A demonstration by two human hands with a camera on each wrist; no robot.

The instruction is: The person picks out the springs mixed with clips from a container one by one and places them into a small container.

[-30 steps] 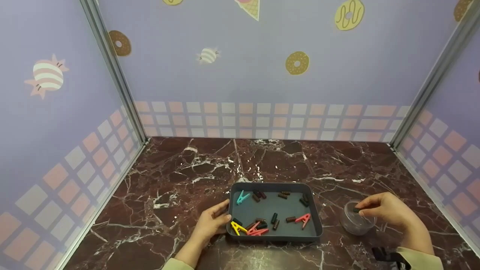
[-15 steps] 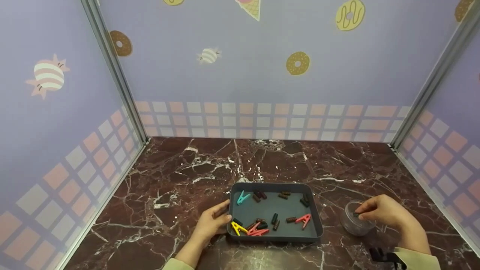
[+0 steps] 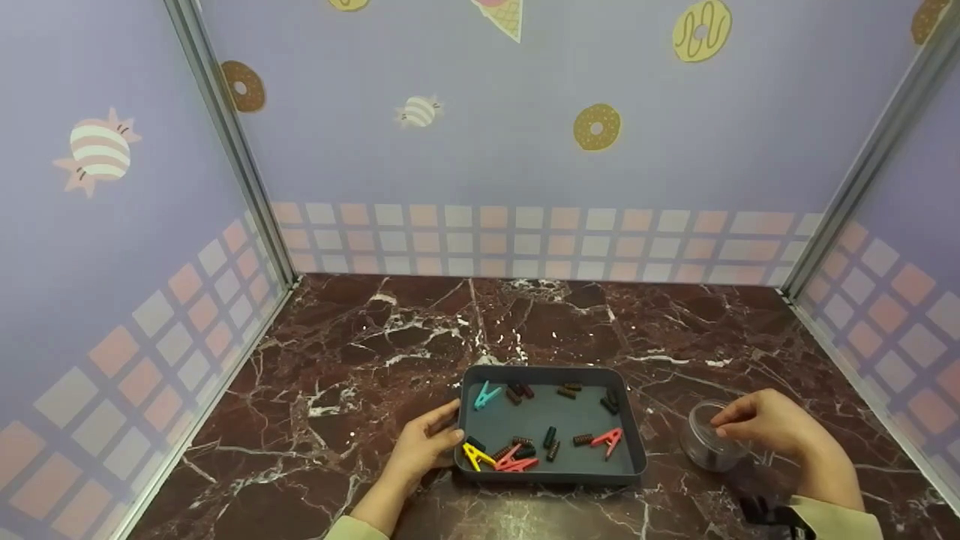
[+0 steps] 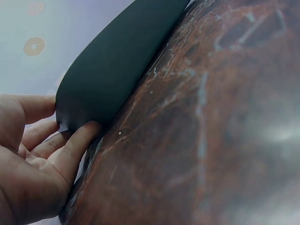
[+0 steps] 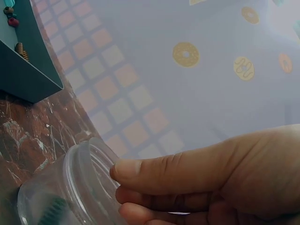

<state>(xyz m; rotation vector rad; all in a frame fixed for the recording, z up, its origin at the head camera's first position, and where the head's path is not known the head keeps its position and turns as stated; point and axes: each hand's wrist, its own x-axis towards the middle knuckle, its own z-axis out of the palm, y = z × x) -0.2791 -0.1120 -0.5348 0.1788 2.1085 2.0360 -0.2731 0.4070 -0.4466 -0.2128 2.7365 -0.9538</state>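
Tray (image 3: 541,411) near jar (image 3: 705,451)
Left hand (image 3: 424,442), spread, likely steadies tray; right hand (image 3: 769,424), loosely curled, seemingly empty, overhangs jar.

Tray (image 3: 551,411) on tabletop (image 3: 420,337), clips (image 3: 480,457) and springs (image 3: 582,440) inside; jar (image 3: 709,455) right of tray, spring (image 5: 52,211) in jar.

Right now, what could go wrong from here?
With the left hand against the tray, the clear jar might slide or tip if the right hand bumps it. Springs lie crowded beside clips in the tray's near left corner, so picking one could drag another.
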